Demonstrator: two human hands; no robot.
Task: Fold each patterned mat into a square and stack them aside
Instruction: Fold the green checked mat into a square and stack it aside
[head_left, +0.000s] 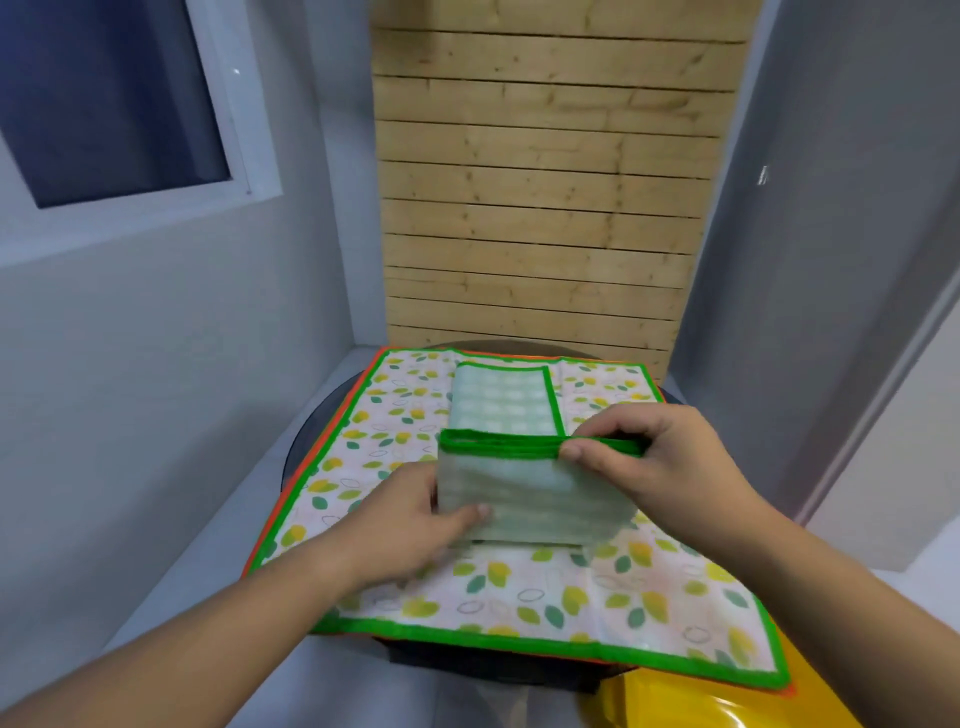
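1. My two forearms reach in from the bottom edge. A glossy yellow object (685, 701) sits at the lower right, and what it is I cannot tell.
2. My left hand (410, 525) grips the lower left side of a folded checked mat (535, 504), thumb pressed on its near face and fingers hidden behind it.
3. My right hand (639, 457) pinches the same mat's layered, green-trimmed top edge at its right end, thumb in front and fingers curled over.
4. The folded checked mat stands tilted up towards me over the middle of a large leaf-patterned mat (519, 592), which is spread flat. Whether its lower edge touches that mat I cannot tell.
5. A second folded mat (504, 405) lies flat just behind it, on the far half of the leaf-patterned mat.
6. An orange trim (306, 457) shows along the left side, under the spread mat's green border. Everything rests on a round dark table (311, 421).
7. A wooden slat panel (540, 208) rises behind the table between grey walls, with a window (104, 104) at upper left.
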